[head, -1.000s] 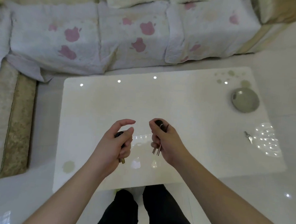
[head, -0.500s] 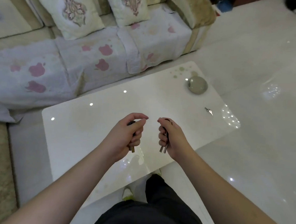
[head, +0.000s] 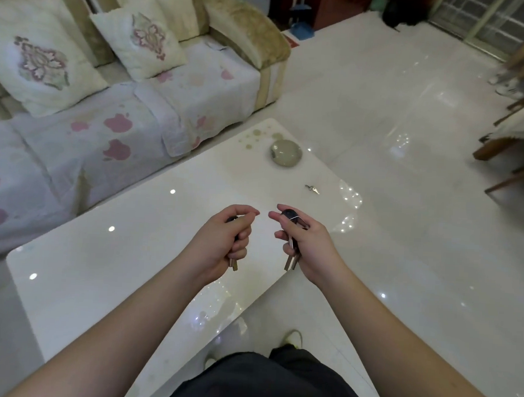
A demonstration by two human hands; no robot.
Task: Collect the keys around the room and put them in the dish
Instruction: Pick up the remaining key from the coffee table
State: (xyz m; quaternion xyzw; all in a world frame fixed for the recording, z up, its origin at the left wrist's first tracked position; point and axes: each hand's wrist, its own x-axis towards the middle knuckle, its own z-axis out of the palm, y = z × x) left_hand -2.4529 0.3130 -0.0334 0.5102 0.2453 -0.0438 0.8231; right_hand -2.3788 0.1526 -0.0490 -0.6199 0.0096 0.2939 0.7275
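While both bare forearms reach in from the lower edge, the two hands sit side by side, close but apart, over the glossy white rectangular coffee table (head: 105,269). Left hand (head: 222,244): fingers curled into a fist around a dark-headed key (head: 234,262); only its brass-coloured blade tip shows below the palm, pointing down, and a bit of dark head shows above the curled fingers. Thumb rests on the bent forefinger. Right hand (head: 306,246): fingers wrapped around a black-headed key bunch (head: 291,254); black head protrudes at the top near the thumb, two silver blades hang below the little finger. A thin pale ring or thread crosses the black head; which one, cannot tell.

Round grey-green shallow dish (head: 286,153): on the table's far corner, at 12 o'clock from the right hand, well apart from both hands. Contents not discernible.

Small silver loose key (head: 312,188): flat on the tabletop between the dish and the right hand, near the table's right edge, at about 5 o'clock from the dish.

Beige sofa with apple-print cover (head: 112,129): along the table's far side, at 10 o'clock from the hands, with two embroidered cushions (head: 138,43) propped on it. Wooden chair legs at 2 o'clock on the shiny tiled floor (head: 406,206).
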